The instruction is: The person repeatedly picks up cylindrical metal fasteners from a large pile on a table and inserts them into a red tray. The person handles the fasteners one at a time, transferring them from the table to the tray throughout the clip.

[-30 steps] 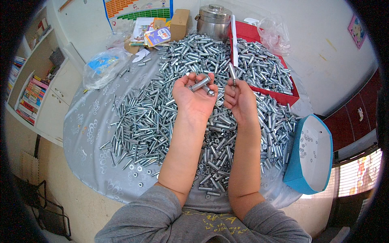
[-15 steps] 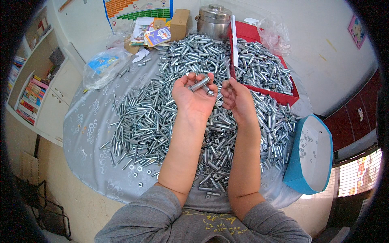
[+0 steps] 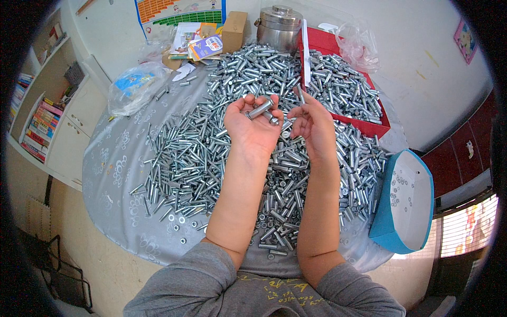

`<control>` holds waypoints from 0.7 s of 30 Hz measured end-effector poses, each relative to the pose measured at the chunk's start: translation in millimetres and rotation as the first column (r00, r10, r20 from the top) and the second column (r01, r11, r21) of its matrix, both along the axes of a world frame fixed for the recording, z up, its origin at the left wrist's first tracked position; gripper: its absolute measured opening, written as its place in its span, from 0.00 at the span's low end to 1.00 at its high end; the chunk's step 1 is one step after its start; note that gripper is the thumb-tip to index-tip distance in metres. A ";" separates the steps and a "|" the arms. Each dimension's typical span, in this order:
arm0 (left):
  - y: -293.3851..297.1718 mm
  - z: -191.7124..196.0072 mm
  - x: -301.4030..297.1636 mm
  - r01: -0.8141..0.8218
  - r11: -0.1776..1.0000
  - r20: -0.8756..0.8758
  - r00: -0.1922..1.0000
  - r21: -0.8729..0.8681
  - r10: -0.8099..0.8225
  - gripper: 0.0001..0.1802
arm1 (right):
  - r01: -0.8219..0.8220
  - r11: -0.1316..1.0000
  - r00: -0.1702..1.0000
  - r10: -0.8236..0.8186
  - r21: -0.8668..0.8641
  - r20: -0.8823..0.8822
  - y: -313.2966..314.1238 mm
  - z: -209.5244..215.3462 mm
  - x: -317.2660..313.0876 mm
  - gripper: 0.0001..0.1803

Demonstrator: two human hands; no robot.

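Observation:
My left hand is palm up above the heap, its fingers curled round a couple of silver metal bolts with thick, sleeve-like shanks. Just to its right, my right hand has a slim silver bolt standing up at its index finger and thumb; its other fingers are loosely bent. The two hands are close but apart. Beneath them spreads a large heap of similar metal bolts, covering much of the table.
A red box full of bolts stands at the back right, beside a steel pot. At the right edge, a blue bin holds small rings. Several loose nuts lie near left. Plastic bags and papers sit at the back left.
My right hand's fingers have opened a little and its fingertips have risen, so a bolt now shows upright at them. The left hand and its bolts have hardly moved.

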State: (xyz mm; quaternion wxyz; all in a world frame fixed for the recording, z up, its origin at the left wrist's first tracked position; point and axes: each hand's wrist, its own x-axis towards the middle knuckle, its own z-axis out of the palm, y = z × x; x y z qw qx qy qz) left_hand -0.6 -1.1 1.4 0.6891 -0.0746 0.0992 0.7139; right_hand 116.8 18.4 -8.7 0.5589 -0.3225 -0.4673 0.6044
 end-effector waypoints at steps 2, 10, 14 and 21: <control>-0.2 -0.4 -0.5 -0.002 1.000 -0.004 1.000 0.001 0.002 0.04 | 0.019 1.000 0.999 -0.019 -0.010 -0.036 0.1 -0.6 -1.3 0.20; 0.3 -1.6 -0.6 -0.002 1.000 -0.006 1.000 0.023 0.003 0.05 | 0.307 0.786 0.808 -0.513 0.537 0.290 18.0 -22.0 -2.9 0.13; 0.4 1.7 0.5 -0.015 1.000 -0.063 0.998 -0.013 0.014 0.07 | 0.219 0.925 0.960 -0.261 0.310 0.103 -0.8 0.0 -8.2 0.11; 0.3 3.8 1.5 -0.033 0.999 -0.115 0.993 -0.015 0.031 0.09 | 0.163 0.807 0.903 -0.354 0.568 0.243 -10.3 9.7 -10.9 0.09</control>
